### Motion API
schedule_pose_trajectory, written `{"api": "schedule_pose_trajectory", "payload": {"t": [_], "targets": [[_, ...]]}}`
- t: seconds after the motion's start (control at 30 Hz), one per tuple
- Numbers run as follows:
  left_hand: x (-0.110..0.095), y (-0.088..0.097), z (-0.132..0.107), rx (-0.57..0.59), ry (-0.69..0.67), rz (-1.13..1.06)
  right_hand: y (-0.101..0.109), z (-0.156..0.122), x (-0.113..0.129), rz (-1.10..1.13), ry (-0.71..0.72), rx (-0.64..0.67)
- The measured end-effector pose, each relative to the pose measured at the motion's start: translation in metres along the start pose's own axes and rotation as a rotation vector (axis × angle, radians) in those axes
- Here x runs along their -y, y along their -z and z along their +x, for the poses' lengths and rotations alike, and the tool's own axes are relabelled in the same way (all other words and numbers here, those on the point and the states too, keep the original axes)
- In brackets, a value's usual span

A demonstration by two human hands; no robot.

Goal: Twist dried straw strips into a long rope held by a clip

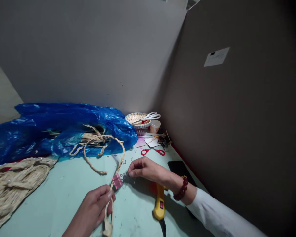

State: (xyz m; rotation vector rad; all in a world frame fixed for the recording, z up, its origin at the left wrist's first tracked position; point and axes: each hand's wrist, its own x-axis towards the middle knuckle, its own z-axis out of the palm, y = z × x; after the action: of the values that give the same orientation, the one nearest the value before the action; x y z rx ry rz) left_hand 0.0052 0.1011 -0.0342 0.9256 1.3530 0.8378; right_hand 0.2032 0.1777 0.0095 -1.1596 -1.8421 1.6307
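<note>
A pink binder clip (117,181) is clamped on a pale straw cord (121,158), which is twisted above the clip and splits into loose flat strands below it. Just under the clip, my left hand (96,205) is closed, pinching the strands between thumb and fingers. My right hand (146,170), with a dark red bead bracelet (182,189) on its wrist, pinches at the silvery wire end of the clip. Exactly what metal lies between those fingertips is partly hidden. The cord's finished end curls back over the table to the left.
A blue plastic bag (64,121) holding straw (95,136) lies along the back. Braided straw (22,179) is piled at left. Red-handled scissors (153,151), a yellow-handled tool (159,204), and a black phone-like slab (181,169) lie right. Behind stand a basket (129,118) with white scissors (153,116) and a cup (155,126).
</note>
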Motion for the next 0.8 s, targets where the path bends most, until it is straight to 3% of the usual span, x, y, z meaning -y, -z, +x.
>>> {"api": "schedule_pose_trajectory", "payload": {"t": [0.13,0.27,0.37,0.63,0.7,0.8], "targets": [[0.000,0.000,-0.001,0.008,0.005,-0.068,-0.004,-0.005,0.012,-0.280,0.045,-0.055],[-0.001,0.000,-0.004,-0.063,0.006,-0.165,-0.017,-0.003,0.017,-0.375,0.116,0.052],[-0.003,0.000,-0.007,-0.115,0.016,-0.187,-0.025,0.002,0.014,-0.310,0.125,0.058],[-0.009,-0.002,-0.009,-0.126,0.032,-0.195,-0.029,0.000,0.012,0.165,0.046,0.134],[-0.009,-0.001,-0.008,-0.123,0.023,-0.202,-0.025,-0.002,0.015,0.158,0.044,0.108],[-0.007,0.000,-0.005,-0.121,0.007,-0.211,-0.018,-0.002,0.016,-0.050,0.091,-0.010]]}}
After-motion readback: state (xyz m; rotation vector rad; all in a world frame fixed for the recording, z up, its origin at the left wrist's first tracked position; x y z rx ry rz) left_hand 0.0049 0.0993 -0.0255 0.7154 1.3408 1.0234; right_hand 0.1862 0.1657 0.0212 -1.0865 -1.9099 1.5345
